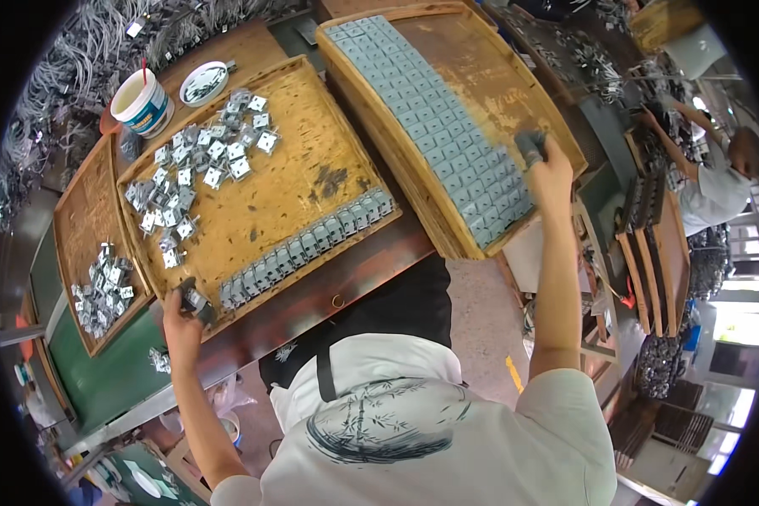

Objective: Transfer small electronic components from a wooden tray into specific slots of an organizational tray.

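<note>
R hand (pixel 551 173) is over the R wooden tray (pixel 472 63), fingertips in dark finger cots (pixel 530 145), right by the R side of a tight grid of square grey metal parts (pixel 434 118). Its grip looks narrow, fingers bent in close; can't tell if a part's in it, bit blurred. Grid fills the L side of that tray, slanting from far end to near end; bare wood on the other side.

L hand (pixel 183 325) is at the near L corner of the mid wooden tray (pixel 299 185), also w/ dark-covered fingertips. Grip's narrow there too; can't tell whether it holds a part or just touches the rim. Just R of it, a neat row of metal parts (pixel 308 247) runs along the tray's near edge. Loose heap of similar pcs (pixel 185 175), white faces showing, lies on the same tray's L half.

L wooden tray (pixel 93 211) has a smaller heap (pixel 104 291) at its near end. Behind: white tub (pixel 143 110) w/ blue label & red stick (pixel 144 72), next to a white bowl (pixel 204 102) of small bits. Dark reddish surface (pixel 379 261) shows in front of the mid tray. Grey wire bundles (pixel 42 110) far L; co-worker (pixel 717 181) in a light shirt far R, near upright trays (pixel 649 253).
</note>
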{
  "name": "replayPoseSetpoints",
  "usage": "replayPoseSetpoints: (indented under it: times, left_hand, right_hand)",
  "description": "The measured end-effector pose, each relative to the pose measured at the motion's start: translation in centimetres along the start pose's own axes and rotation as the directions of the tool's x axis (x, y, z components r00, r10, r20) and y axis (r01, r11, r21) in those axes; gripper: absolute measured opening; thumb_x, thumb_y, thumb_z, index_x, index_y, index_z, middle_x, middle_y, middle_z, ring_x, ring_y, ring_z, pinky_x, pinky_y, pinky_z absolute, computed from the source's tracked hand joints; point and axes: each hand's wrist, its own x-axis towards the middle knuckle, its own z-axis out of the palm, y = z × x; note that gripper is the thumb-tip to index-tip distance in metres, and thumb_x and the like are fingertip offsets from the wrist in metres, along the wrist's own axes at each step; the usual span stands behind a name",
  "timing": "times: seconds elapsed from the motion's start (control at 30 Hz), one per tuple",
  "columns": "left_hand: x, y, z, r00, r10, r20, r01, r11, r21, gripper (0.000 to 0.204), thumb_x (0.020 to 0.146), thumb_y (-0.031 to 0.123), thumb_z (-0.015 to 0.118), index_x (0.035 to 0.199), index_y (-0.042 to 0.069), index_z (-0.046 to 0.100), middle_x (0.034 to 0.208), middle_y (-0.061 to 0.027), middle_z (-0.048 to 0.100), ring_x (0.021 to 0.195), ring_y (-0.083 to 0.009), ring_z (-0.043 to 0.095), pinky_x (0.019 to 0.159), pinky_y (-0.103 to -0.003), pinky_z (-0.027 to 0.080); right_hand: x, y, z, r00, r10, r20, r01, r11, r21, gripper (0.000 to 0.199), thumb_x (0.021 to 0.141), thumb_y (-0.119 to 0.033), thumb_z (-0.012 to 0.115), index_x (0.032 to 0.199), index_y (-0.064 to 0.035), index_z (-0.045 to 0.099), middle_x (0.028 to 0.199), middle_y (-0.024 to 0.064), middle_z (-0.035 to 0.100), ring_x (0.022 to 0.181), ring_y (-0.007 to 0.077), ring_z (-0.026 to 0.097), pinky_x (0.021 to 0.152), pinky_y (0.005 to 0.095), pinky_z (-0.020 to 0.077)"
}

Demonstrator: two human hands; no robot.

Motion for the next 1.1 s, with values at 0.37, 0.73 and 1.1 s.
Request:
replayPoseSetpoints:
  times: [0.37,0.73,1.1]
  left_hand:
    - [2.3,-0.5,2.3,0.913,0.027,0.406,0.062,0.977,-0.205,0.06,0.074,-0.007,0.055,0.133,0.002,0.055,0.116,-0.011,0.062,0.111,-0.021,0.056,0.097,-0.03,0.044]
    - [-2.7,-8.9,-6.5,0.714,0.173,-0.679,0.288,0.811,0.509,0.037,0.073,0.011,0.066,0.109,0.007,0.063,0.11,-0.0149,0.058,0.106,-0.0379,0.054,0.086,-0.047,0.049]
    - [-0.9,-11.4,-6.6,0.738,-0.008,-0.675,0.363,0.848,0.387,0.03,0.077,0.026,0.071,0.101,0.008,0.072,0.102,-0.0106,0.062,0.096,-0.0301,0.059,0.083,-0.04,0.049]
  right_hand:
    - [6.9,10.4,0.5,0.871,0.204,0.447,-0.225,0.974,-0.006,0.027,0.093,-0.025,0.063,0.111,-0.0058,0.069,0.083,-0.0052,0.057,0.071,0.0076,0.044,0.06,0.0248,0.0355]
    - [8.0,13.9,-0.7,0.918,0.11,0.381,-0.16,0.982,0.102,0.043,0.096,-0.013,0.052,0.137,-0.0044,0.048,0.092,0.0002,0.058,0.072,0.0092,0.049,0.061,0.0239,0.04]
    - [-1.4,-0.1,2.9,0.912,0.092,0.401,-0.408,0.33,0.851,0.033,0.099,-0.013,0.054,0.13,-0.003,0.056,0.108,0.0071,0.064,0.089,0.0144,0.061,0.064,0.0239,0.0505]
